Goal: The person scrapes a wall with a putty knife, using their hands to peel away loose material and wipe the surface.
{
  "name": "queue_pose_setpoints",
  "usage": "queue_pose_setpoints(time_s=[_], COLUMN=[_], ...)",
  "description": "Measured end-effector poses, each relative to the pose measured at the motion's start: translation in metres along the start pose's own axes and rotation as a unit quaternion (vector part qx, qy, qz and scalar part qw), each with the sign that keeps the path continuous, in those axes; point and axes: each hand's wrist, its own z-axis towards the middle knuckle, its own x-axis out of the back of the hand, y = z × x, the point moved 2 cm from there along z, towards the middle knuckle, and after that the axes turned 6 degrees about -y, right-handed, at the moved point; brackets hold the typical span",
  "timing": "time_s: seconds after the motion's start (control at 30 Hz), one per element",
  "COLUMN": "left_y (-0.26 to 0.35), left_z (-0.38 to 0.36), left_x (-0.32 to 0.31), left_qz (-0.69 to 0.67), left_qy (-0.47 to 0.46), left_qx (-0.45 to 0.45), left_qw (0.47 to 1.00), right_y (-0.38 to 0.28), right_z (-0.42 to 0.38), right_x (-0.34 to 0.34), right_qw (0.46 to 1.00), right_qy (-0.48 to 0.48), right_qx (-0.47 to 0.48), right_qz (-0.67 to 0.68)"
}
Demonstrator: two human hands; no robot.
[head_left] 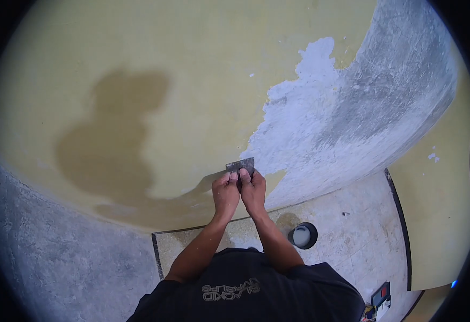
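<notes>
A dark, flat scraper blade (pixel 241 164) is pressed against the wall at the lower edge of a bare patch. My left hand (pixel 226 194) grips it from the left, and my right hand (pixel 253 189) grips it from the right, with the thumbs side by side on it. Yellow paint (pixel 202 80) covers the wall to the left and above. Right of the blade, the stripped area (pixel 310 118) shows white and grey with a ragged paint edge.
A black bucket (pixel 304 235) with whitish contents stands on the floor below right. Tools and a dark case (pixel 380 294) lie at the lower right. A grey surface (pixel 79 257) fills the lower left. Another yellow wall (pixel 439 214) is at the right.
</notes>
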Motion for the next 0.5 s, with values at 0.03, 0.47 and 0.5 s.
queue_pose_setpoints(time_s=[0.03,0.47,0.5], left_y=[0.001,0.034,0.048], left_z=[0.004,-0.004,-0.01], left_x=[-0.001,0.004,0.014], left_qz=[-0.003,-0.257,-0.011], left_qy=[0.001,-0.177,-0.223], left_qx=[-0.006,-0.011,-0.06], left_qw=[1.0,0.95,0.973], right_y=[0.003,-0.031,-0.041], right_z=[0.005,-0.004,-0.012], right_x=[-0.001,0.031,0.031], right_qw=[1.0,0.97,0.989], right_qy=[-0.002,-0.022,-0.038], right_qx=[0.006,0.205,0.145], right_qz=[-0.002,-0.126,0.014])
